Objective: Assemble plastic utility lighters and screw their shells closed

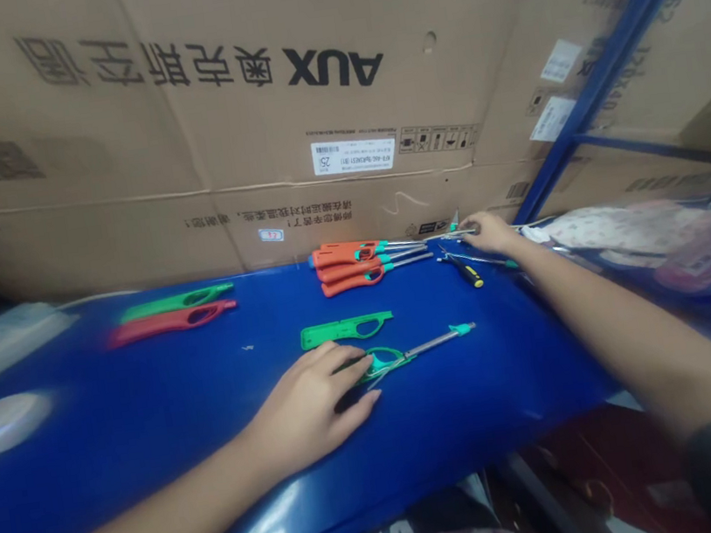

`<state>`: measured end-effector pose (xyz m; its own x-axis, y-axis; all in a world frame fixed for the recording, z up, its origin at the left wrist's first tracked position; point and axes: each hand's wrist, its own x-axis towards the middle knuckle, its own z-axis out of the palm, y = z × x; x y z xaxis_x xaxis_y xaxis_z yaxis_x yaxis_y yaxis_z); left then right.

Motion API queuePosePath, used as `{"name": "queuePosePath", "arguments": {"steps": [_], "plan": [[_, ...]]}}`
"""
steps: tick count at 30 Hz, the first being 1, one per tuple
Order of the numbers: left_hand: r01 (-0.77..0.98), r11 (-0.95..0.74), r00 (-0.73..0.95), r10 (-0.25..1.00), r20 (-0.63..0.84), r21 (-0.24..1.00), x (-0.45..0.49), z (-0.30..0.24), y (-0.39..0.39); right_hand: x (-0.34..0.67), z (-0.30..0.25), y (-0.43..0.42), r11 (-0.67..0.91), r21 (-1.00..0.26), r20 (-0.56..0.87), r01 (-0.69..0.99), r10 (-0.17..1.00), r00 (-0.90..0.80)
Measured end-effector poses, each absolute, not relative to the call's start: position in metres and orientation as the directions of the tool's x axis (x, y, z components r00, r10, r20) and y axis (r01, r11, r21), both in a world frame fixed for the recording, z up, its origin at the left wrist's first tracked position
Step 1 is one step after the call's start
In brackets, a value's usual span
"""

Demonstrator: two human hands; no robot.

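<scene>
My left hand [327,394] is curled over the handle of an opened green gas lighter [401,355] lying on the blue table, its metal tube pointing right. A loose green handle shell [346,329] lies just behind it. At the back right, my right hand [488,232] has its fingers closed among thin metal lighter parts [453,232]; what exactly is between the fingertips is hidden. Several orange gas lighters [349,269] are stacked left of that hand. In front of it lies a yellow-and-black screwdriver [467,272].
A green handle shell [168,303] and a red one [171,323] rest at the left of the table [169,399]. Beyond them is a blurred white object [1,431]. A large cardboard box [180,150] walls the back edge. A blue metal frame [615,45] and plastic bags [616,239] are at right.
</scene>
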<state>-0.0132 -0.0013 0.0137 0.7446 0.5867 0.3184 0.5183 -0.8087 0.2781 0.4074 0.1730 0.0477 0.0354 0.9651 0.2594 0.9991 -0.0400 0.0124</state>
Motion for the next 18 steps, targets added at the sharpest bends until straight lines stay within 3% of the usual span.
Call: {"name": "queuePosePath", "arguments": {"steps": [6, 10, 14, 18], "plan": [[0.512, -0.807, 0.736, 0.589, 0.334, 0.296, -0.013, 0.014, -0.001, 0.402, 0.038, 0.190, -0.030, 0.186, 0.135, 0.982, 0.991, 0.005], [0.502, -0.807, 0.728, 0.588, 0.352, 0.310, -0.013, 0.013, -0.001, 0.397, 0.039, 0.194, -0.025, 0.238, 0.108, 0.971, 0.994, -0.001], [0.496, -0.807, 0.721, 0.589, 0.366, 0.321, -0.014, 0.013, -0.001, 0.391, 0.040, 0.191, 0.009, 0.216, 0.140, 0.976, 0.989, -0.040], [0.470, -0.811, 0.689, 0.583, 0.430, 0.347, -0.014, 0.014, -0.002, 0.378, 0.044, 0.179, 0.065, 0.108, 0.270, 0.992, 0.958, -0.092]]}}
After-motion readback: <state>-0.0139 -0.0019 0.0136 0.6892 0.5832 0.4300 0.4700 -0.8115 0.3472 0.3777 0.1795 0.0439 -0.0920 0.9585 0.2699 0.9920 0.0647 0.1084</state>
